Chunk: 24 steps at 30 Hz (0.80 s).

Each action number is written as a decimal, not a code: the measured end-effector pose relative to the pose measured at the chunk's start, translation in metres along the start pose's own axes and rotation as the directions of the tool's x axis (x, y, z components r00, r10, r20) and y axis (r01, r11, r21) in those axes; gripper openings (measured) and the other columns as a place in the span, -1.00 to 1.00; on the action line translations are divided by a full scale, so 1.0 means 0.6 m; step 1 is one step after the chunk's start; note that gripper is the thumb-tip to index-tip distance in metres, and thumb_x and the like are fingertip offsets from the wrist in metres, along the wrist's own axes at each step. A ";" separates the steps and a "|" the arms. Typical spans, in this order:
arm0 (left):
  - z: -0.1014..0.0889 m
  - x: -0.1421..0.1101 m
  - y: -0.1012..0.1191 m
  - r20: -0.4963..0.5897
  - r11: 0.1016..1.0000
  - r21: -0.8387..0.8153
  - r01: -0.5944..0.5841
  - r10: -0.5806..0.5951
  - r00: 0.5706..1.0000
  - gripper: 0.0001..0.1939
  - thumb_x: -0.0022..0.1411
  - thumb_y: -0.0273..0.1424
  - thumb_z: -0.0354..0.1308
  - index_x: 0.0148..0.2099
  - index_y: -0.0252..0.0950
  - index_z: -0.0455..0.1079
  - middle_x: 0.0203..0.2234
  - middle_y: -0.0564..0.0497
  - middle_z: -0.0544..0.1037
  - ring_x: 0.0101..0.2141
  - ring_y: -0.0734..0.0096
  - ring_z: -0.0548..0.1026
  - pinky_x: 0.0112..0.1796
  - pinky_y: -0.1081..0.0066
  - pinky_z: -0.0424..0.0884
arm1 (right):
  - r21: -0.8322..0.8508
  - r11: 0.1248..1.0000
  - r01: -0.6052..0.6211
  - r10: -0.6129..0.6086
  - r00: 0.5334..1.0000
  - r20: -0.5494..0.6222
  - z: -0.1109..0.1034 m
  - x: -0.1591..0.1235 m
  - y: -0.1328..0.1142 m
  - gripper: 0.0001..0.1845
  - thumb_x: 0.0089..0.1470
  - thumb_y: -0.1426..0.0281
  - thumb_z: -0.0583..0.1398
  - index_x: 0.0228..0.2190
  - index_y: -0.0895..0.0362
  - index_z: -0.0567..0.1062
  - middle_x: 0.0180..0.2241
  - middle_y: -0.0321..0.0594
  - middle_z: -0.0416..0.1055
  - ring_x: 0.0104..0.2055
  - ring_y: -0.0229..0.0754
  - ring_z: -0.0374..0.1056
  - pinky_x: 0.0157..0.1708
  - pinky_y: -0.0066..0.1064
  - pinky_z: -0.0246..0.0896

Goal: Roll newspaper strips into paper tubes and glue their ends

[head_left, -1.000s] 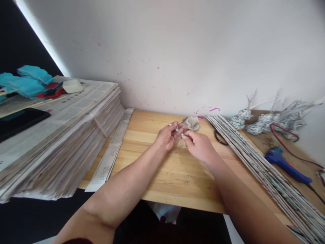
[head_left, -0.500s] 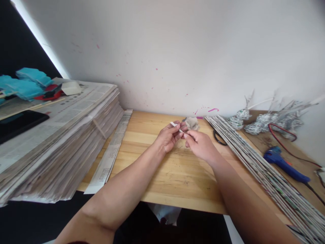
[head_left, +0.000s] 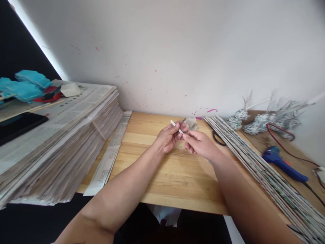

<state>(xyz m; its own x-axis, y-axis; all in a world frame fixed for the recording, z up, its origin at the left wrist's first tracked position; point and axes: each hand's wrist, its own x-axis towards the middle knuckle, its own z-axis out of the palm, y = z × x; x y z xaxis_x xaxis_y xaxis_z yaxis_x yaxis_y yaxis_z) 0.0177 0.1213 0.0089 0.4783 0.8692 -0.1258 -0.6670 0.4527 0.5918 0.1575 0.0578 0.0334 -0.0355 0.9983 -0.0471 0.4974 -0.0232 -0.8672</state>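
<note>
The left hand (head_left: 170, 137) covers part of the white stick (head_left: 173, 123), whose lower end is hard to make out at the right hand (head_left: 198, 142). Fingers partly hide the cloth (head_left: 192, 124). The left edge cuts off the phone (head_left: 24, 125); the paper rods (head_left: 264, 169) run out of frame. Print on the newspaper stack (head_left: 83, 135) is too small to read.

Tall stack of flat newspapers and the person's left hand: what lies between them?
In the head view, long narrow newspaper strips lie beside the newspaper stack; then bare wooden tabletop reaches towards the left hand.
</note>
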 end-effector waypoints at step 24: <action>-0.001 0.000 -0.003 -0.022 0.999 0.038 0.005 -0.004 1.000 -0.83 0.21 -0.63 0.14 -0.17 -0.39 0.51 -0.28 -0.09 0.61 -0.35 0.46 0.61 -0.42 0.62 0.52 | 0.162 0.983 -0.083 0.085 0.996 -0.006 -0.006 0.008 0.007 -0.67 0.17 0.16 0.12 -0.33 0.18 0.49 -0.58 -0.31 0.36 -0.65 -0.37 0.22 -0.65 -0.52 0.08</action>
<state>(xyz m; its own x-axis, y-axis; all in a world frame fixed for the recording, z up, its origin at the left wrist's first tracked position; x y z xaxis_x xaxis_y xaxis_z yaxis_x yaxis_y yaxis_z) 0.0188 0.1204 0.0072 0.4689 0.8712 -0.1456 -0.6422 0.4494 0.6210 0.1628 0.0629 0.0311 0.0124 0.9929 -0.1179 0.3513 -0.1147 -0.9292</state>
